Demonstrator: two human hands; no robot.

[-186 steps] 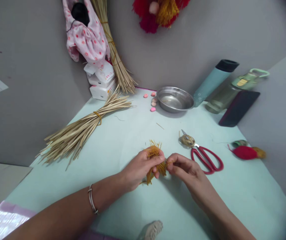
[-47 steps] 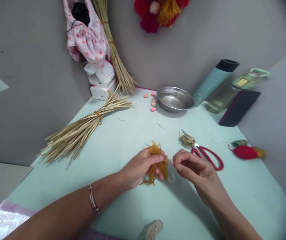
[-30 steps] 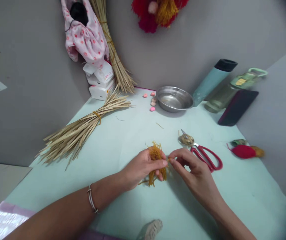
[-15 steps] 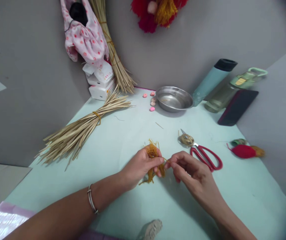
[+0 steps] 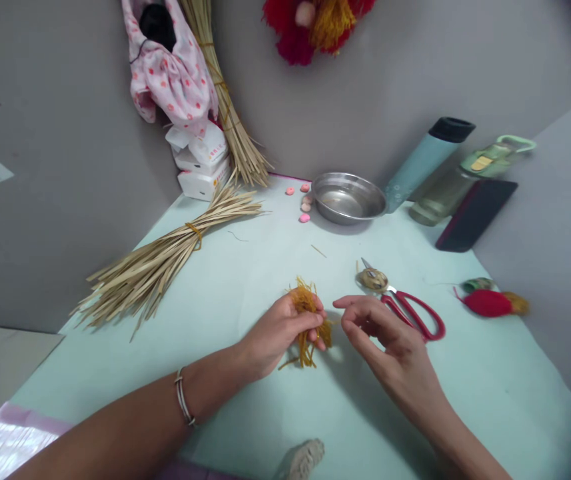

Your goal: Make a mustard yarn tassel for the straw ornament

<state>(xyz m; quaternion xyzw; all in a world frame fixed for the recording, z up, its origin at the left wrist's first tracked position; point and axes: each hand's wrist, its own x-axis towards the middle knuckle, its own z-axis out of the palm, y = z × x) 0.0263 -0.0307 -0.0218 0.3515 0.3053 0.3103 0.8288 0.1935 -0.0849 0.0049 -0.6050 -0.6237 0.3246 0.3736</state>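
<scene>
My left hand (image 5: 272, 337) is closed around a small mustard-yellow yarn tassel (image 5: 306, 303), holding it just above the pale green table (image 5: 245, 267); loose strands hang below my fingers. My right hand (image 5: 382, 337) sits a short way right of the tassel. Its forefinger reaches toward the tassel and the other fingers are curled in a loose pinch. Whether a thin thread runs between them is too fine to see.
Red-handled scissors (image 5: 415, 317) and a small thread spool (image 5: 374, 280) lie just beyond my right hand. A red tassel (image 5: 488, 303) lies at the right, a tied straw bundle (image 5: 165, 260) at the left. At the back are a steel bowl (image 5: 349, 198), pink beads (image 5: 305, 208), two bottles (image 5: 428, 160) and a phone (image 5: 475, 217).
My right hand has drawn back to the right from the tassel, leaving a gap. My left hand has kept its grip, and the tassel has barely shifted.
</scene>
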